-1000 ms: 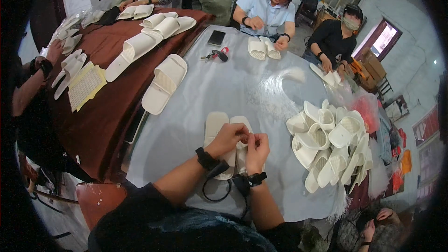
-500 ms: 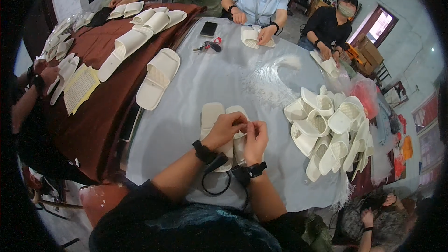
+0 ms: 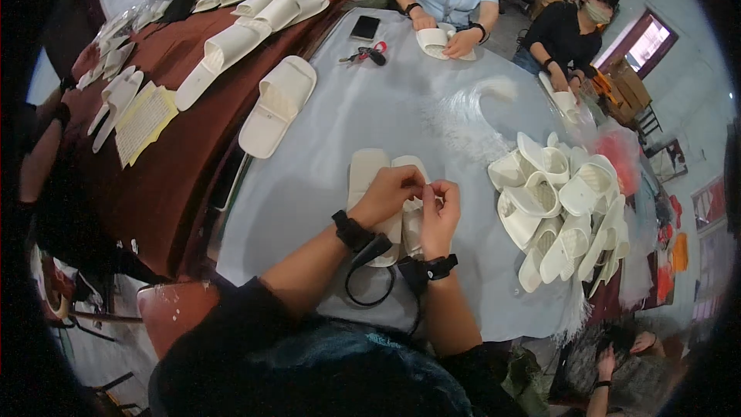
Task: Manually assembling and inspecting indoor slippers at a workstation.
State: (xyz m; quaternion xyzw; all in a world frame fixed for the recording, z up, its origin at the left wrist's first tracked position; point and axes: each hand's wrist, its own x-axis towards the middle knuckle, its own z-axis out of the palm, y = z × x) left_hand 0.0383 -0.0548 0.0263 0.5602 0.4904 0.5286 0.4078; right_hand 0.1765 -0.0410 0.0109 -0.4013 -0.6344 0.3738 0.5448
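hidden: slipper pair (image 3: 369, 177) mid-part under hands (image 3: 413, 202) | pinched item: too small to tell

A grey table (image 3: 324, 177) bears white slippers (image 3: 559, 205), a phone (image 3: 364, 27) and keys (image 3: 367, 54).

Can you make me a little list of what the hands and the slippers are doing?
left hand: on top of the pair of white slippers
right hand: fingers pinch at the same pair, beside the left hand
slipper pile: heaped to the right
table: grey cover
phone and keys: far side
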